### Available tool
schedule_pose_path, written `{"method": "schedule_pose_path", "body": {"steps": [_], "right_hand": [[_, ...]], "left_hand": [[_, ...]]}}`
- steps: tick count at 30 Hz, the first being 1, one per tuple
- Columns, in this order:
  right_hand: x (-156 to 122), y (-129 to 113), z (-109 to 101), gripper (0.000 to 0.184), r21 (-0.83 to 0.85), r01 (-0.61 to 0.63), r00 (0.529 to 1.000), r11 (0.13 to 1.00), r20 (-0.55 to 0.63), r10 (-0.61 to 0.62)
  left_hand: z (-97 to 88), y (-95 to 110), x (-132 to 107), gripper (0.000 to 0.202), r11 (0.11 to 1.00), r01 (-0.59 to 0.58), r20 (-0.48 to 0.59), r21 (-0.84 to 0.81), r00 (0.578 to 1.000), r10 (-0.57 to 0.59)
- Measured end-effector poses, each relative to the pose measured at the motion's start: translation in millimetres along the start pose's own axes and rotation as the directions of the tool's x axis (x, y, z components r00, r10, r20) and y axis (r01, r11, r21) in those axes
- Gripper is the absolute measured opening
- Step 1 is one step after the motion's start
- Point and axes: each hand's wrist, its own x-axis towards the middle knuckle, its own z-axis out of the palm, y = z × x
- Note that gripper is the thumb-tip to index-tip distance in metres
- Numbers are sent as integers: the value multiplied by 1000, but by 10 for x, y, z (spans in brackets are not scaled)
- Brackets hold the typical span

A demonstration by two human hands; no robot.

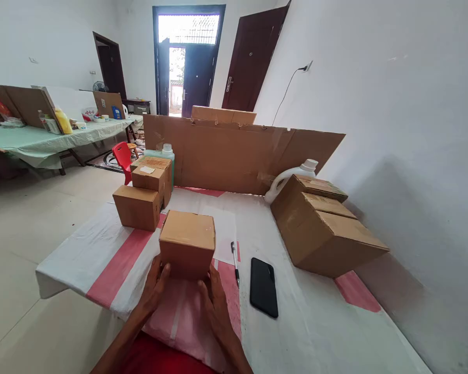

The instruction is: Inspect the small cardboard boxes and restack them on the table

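Observation:
A plain brown cardboard box [187, 252] stands in front of me on the cloth-covered table, between my two hands. My left hand [155, 284] is against its lower left side, with the thumb near the front face. On the other side, my right hand [217, 297] has its fingertips at the lower right corner and its thumb low in front. Both hands hold the box from the sides; the far fingers are partly hidden. A white sheet of paper [223, 228] lies partly behind the box. Right of it are a black-and-white pen [234, 262] and a black phone [263, 287].
Several cardboard boxes [135, 205] stand at the left beside a bottle of green liquid [167, 153]. More boxes [320, 234] lean at the right near a white jug [292, 176]. An upright cardboard panel [234, 156] borders the back. A red chair [122, 161] stands beyond.

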Motion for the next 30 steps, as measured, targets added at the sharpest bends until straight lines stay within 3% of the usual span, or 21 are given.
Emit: {"method": "schedule_pose_path", "body": {"steps": [5, 10, 15, 19, 24, 27, 30], "right_hand": [[163, -264, -301, 53, 62, -42, 998, 997, -34, 45], [340, -355, -534, 63, 80, -92, 981, 993, -166, 105], [410, -321, -655, 75, 160, -186, 974, 969, -99, 203], [433, -88, -606, 84, 402, -264, 954, 877, -27, 299], [316, 112, -496, 86, 563, -268, 921, 782, -89, 379], [222, 13, -517, 79, 551, -241, 942, 799, -65, 329], [171, -243, -609, 69, 457, -175, 964, 872, -99, 246]], "left_hand": [[-40, 272, -145, 65, 948, -243, 147, 205, 965, 216], [70, 449, -269, 78, 806, -426, 251, 411, 903, 349], [138, 593, -192, 88, 652, -584, 365, 483, 811, 457], [156, 576, 6, 91, 644, -610, 482, 461, 782, 396], [183, 430, 225, 115, 593, -654, 554, 470, 741, 380], [156, 435, 331, 107, 601, -651, 551, 464, 743, 380], [85, 582, 415, 92, 657, -618, 514, 432, 767, 383]]}}
